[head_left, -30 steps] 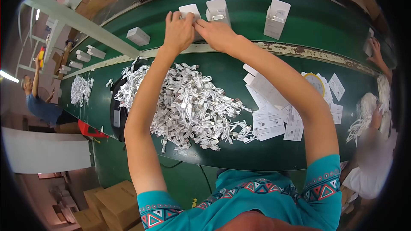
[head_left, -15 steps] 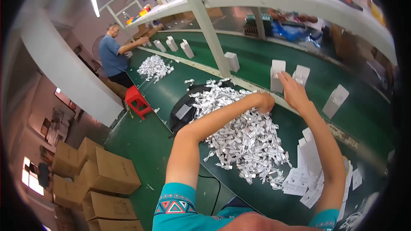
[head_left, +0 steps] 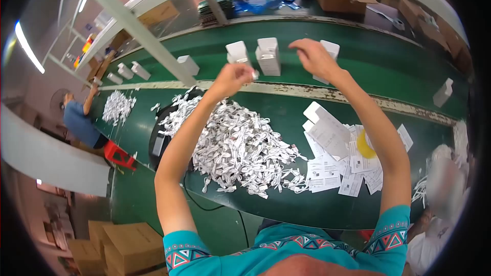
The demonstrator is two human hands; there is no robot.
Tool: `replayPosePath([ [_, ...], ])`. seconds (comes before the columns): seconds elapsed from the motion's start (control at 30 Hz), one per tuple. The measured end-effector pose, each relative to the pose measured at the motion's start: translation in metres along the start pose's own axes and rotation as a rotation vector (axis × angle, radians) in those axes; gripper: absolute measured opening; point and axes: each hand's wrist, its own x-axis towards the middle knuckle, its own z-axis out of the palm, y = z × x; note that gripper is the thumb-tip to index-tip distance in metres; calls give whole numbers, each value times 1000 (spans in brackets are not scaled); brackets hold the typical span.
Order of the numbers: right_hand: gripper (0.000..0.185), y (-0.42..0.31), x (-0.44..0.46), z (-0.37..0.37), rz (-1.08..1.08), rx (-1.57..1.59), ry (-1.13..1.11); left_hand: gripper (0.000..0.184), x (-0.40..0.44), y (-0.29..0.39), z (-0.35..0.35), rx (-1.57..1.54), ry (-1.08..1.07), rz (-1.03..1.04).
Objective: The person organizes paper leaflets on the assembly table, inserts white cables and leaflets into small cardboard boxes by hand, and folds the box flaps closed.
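Note:
Fingers pinched, my left hand (head_left: 234,78) holds a small white cable bundle (head_left: 255,74) at the near edge of the green belt (head_left: 204,48). Just behind it stands an open white box (head_left: 237,52), and a second open box (head_left: 268,57) is between my hands. My right hand (head_left: 316,60) is raised with its fingers apart, in front of a third white box (head_left: 330,49) that it partly hides. A large heap of white cables (head_left: 240,148) lies on the table below my left hand. Printed sheets (head_left: 324,174) and folded white boxes (head_left: 327,132) lie under my right forearm.
A yellow tape roll (head_left: 365,144) lies by the sheets. More white boxes stand along the belt, one at the right (head_left: 443,93). A slanted metal post (head_left: 138,30) rises at the left. Other people are at the far left, across the belt and at the right edge.
The view has swung back to the right. My left hand has risen from the cable heap to the boxes with a cable bundle. My right hand has left the leftmost box and moved right.

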Motion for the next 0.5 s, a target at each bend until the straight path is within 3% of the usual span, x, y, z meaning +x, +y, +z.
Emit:
replayPosePath([
  [0.03,30,-3,3,6,22,-7,3,8,12,16,0,-35,117,56],
  [0.1,43,-13,8,24,77,-44,-217,10,43,48,7,284,303,245],
  [0.13,43,-21,9,33,94,-47,-224,10,55,44,13,271,291,241],
  [0.2,52,-35,13,47,220,-235,-302,10,77,38,26,943,537,594],
  [0.23,52,-33,14,52,232,-241,-309,10,87,27,30,929,533,595],
  [0.3,53,-29,15,63,125,-253,-268,10,94,-2,32,786,423,345],
  [0.33,48,-32,15,62,115,-273,-232,9,91,3,32,590,353,101],
  [0.37,48,-31,15,62,131,-266,-238,9,89,-5,33,585,336,93],
  [0.43,47,-25,17,61,133,-220,-264,14,84,-17,32,811,317,295],
  [0.5,50,-23,15,62,118,-209,-267,18,81,-22,30,842,218,210],
])
